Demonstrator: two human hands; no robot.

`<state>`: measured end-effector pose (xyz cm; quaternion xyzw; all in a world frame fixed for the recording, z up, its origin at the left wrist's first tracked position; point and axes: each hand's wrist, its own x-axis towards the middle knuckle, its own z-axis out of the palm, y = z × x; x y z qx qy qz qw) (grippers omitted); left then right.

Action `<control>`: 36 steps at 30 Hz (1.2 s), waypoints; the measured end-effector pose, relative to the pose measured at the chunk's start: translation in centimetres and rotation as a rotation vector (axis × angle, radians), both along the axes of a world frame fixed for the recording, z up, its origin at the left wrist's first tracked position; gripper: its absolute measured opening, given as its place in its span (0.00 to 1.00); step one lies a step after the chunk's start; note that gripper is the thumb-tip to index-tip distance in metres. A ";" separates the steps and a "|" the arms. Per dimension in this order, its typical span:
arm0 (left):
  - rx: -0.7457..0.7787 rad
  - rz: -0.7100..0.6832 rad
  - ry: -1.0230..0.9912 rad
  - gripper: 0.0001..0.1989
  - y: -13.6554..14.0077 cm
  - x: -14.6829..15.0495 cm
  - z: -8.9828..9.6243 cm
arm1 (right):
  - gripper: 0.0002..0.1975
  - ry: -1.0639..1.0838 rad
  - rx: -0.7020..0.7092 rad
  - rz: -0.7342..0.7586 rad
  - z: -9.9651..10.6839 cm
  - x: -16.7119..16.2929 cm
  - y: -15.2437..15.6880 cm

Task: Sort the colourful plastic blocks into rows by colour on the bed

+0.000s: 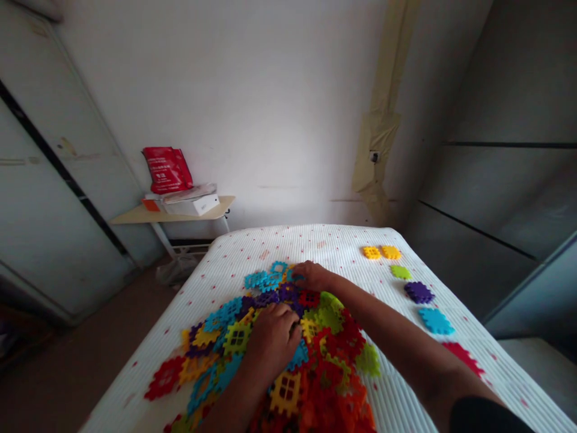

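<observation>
A heap of toothed plastic building tiles (331, 340) in red, yellow, green, blue, purple and orange lies on the white bed. My left hand (277, 334) rests low over its middle, fingers curled down among the tiles; what they hold, if anything, is hidden. Close by are a green window tile (237, 338) and a yellow window tile (285, 392). At the heap's far edge, my right hand (312, 275) has its fingers bent closed at a blue tile (291, 276), whose greater part they cover. More blue tiles (256, 280) lie just left of it.
Along the bed's (315, 237) right side runs a spaced row of tiles: two yellow (371, 252), one green (400, 272), one purple (419, 292), one blue (436, 321), one red (464, 357). A small table (130, 215) with a red bag (166, 170) stands back left.
</observation>
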<state>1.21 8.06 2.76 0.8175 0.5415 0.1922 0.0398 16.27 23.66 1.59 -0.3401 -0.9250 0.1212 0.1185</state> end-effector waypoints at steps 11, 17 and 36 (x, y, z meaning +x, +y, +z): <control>0.018 0.021 0.044 0.08 -0.3 0.0 0.0 | 0.10 0.002 -0.162 -0.032 2.2 2.7 -3.0; 0.005 0.024 0.053 0.08 -0.2 0.0 0.0 | 0.13 -0.104 0.000 -0.384 2.0 -0.7 -1.4; -0.058 -0.026 0.109 0.12 0.9 -0.2 -0.6 | 0.25 -0.296 0.045 -0.576 3.0 -4.1 1.4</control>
